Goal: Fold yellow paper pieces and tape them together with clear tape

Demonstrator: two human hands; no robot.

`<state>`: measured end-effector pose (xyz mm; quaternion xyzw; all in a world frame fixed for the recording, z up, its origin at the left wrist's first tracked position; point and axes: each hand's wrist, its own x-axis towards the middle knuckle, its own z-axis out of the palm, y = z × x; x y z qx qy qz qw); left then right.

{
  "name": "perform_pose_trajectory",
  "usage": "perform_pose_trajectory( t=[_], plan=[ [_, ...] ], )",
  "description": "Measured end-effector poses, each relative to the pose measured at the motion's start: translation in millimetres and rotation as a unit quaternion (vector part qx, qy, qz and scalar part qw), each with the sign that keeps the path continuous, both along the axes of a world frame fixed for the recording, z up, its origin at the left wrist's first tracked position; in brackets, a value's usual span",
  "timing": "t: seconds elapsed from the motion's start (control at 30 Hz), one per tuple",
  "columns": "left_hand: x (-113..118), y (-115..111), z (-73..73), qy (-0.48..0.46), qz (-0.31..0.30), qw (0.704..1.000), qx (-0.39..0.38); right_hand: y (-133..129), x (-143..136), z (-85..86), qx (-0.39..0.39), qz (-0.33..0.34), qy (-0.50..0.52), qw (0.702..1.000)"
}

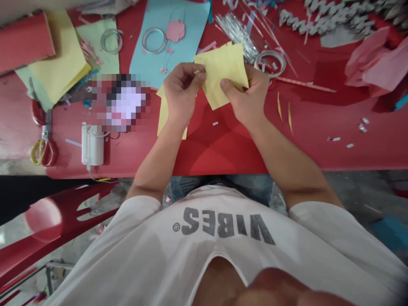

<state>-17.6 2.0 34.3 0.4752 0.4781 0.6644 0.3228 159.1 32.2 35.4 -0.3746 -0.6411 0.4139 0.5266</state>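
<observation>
A yellow sheet of paper point(223, 63) with a jagged, cut upper edge is held up above the red table. My right hand point(251, 93) grips it, thumb on the near face and fingers behind. At the paper's left edge, my left hand point(185, 87) is pinched closed, with a small yellow bit showing at its fingertips. Whether that bit is joined to the sheet is hard to see. More yellow paper point(163, 121) lies on the table, partly behind my left wrist. Two thin yellow strips point(290, 117) rest right of my right hand.
Scissors point(44, 138), a white power bank point(92, 145) and a blurred-out device point(126, 104) are on the left. Tape rolls point(154, 41) lie on blue paper point(137, 59). Silver strips point(237, 36) and crumpled pink paper point(376, 63) are farther back. A red chair point(73, 212) stands at lower left.
</observation>
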Motion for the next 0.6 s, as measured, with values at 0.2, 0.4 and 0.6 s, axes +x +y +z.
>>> perform_pose_trajectory(
  t=[0.2,0.4,0.6],
  plan=[
    [1.0,-1.4,5.3,-0.024,-0.006,1.0,0.017,-0.5,0.0,-1.2,-0.012,0.005,0.001,1.0],
    [-0.7,0.1,1.2,-0.068,-0.029,0.997,-0.031,3.7,-1.0,-6.6,-0.008,0.013,0.026,1.0],
    [-4.0,3.8,-2.3,-0.06,-0.016,0.998,-0.012,7.4,-2.3,-10.8,0.021,0.024,0.033,0.999]
  ],
)
